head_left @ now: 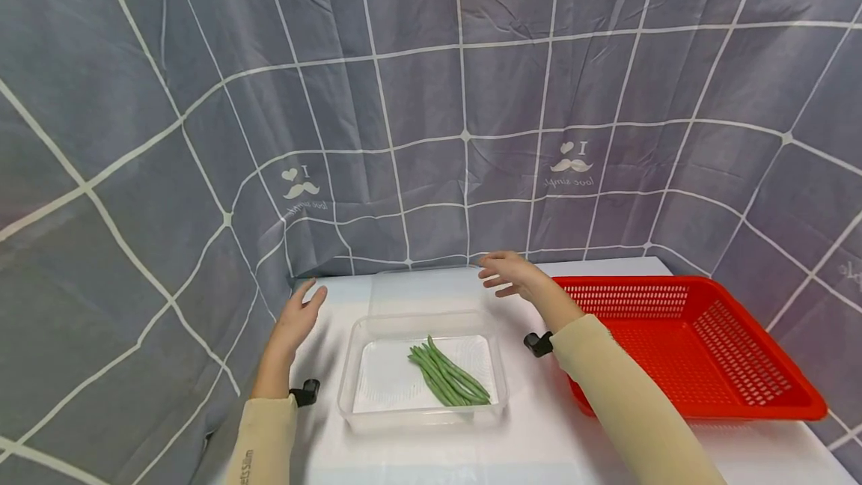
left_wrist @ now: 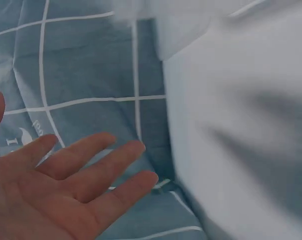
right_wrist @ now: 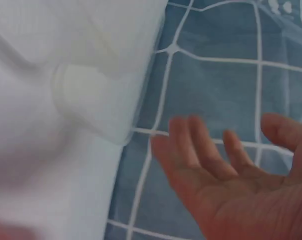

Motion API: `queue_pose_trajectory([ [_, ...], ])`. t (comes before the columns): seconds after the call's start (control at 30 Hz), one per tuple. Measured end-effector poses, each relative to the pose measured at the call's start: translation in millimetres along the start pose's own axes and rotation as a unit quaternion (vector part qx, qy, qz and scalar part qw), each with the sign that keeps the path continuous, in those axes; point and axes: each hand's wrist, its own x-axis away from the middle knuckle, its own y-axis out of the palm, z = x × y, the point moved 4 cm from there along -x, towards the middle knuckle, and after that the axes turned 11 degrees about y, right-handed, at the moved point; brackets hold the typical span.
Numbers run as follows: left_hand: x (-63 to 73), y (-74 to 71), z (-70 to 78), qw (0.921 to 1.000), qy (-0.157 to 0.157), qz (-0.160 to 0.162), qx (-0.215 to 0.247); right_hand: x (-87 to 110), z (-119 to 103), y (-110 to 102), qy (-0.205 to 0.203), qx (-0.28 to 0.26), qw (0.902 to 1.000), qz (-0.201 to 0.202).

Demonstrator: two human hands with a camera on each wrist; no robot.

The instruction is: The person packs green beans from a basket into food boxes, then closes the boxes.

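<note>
A small bunch of green beans point(head_left: 447, 373) lies in the right half of a clear plastic container point(head_left: 384, 419) on the white table. My left hand point(head_left: 296, 324) is held up to the left of the container, holding nothing; in the left wrist view its fingers point(left_wrist: 98, 172) are spread. Beyond the container's far right corner my right hand point(head_left: 515, 275) hovers, also holding nothing, its palm and relaxed fingers showing in the right wrist view. Both hands are apart from the beans and the container.
A red perforated plastic basket point(head_left: 700, 418) stands on the table point(head_left: 539, 447) at the right, beside my right forearm. A grey curtain point(head_left: 431, 96) with white grid lines hangs behind the table and along both sides. Wrist cameras point(head_left: 306, 393) sit on both wrists.
</note>
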Motion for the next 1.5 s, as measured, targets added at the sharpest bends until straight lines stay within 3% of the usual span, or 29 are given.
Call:
queue_pose_trajectory([
  [0.2, -33.7, -5.1, 5.3, 0.9972, -0.013, -0.065, 0.035, -22.9, 10.9, -1.5, 0.046, -0.037, 0.9982, 0.01],
  [0.4, -60.7, 10.6, -1.0, 0.9843, -0.043, -0.118, 0.124, -38.4, 22.9, 4.4, 0.083, -0.063, 0.9946, -0.001],
  [0.63, -83.7, 34.5, -10.3, 0.9689, -0.082, -0.142, 0.186, -45.2, 36.5, 5.8, 0.105, -0.092, 0.9902, -0.011],
  [0.87, -92.1, 51.9, -15.0, 0.9606, -0.083, -0.167, 0.206, -50.9, 42.9, 8.2, 0.102, -0.087, 0.9906, -0.025],
  [1.13, -96.7, 57.4, -13.6, 0.955, -0.079, -0.184, 0.219, -57.6, 43.3, 14.7, 0.095, -0.096, 0.9898, -0.047],
  [1.5, -99.6, 66.7, -19.4, 0.9492, -0.084, -0.193, 0.234, -59.7, 42.2, 23.3, 0.089, -0.093, 0.9907, -0.043],
])
